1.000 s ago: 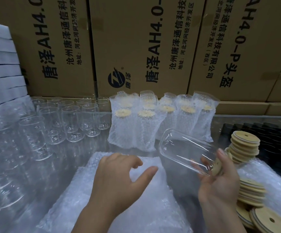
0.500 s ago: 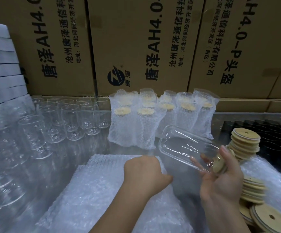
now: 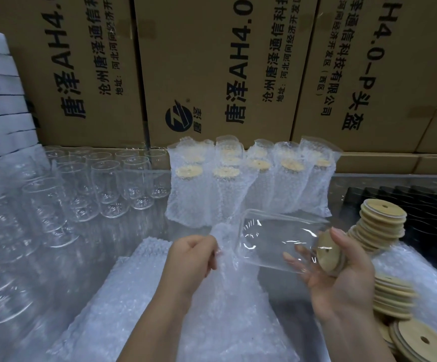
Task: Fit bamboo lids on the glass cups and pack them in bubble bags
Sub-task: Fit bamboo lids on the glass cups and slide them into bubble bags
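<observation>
My right hand [image 3: 342, 280] holds a clear glass cup [image 3: 269, 241] on its side, its base pointing left. A round bamboo lid [image 3: 328, 253] sits on the cup's mouth, against my palm. My left hand [image 3: 192, 257] pinches the top edge of a bubble bag [image 3: 227, 304] and has it lifted off the flat stack of bubble bags [image 3: 123, 304] in front of me. The bag's upper edge is right beside the cup's base. Behind them stand several packed cups in bubble bags [image 3: 248, 184], each with a bamboo lid.
Several bare glass cups [image 3: 107, 186] stand at the left and back left. Loose stacks of bamboo lids [image 3: 379, 226] lie at the right, with more lids [image 3: 418, 338] at the lower right. Cardboard boxes [image 3: 212, 69] wall off the back. Black items [image 3: 431, 210] lie at the far right.
My left hand went from lying spread on the bag stack to pinching one bag and raising it toward the cup. My right hand kept hold of the lidded cup, nearly still.
</observation>
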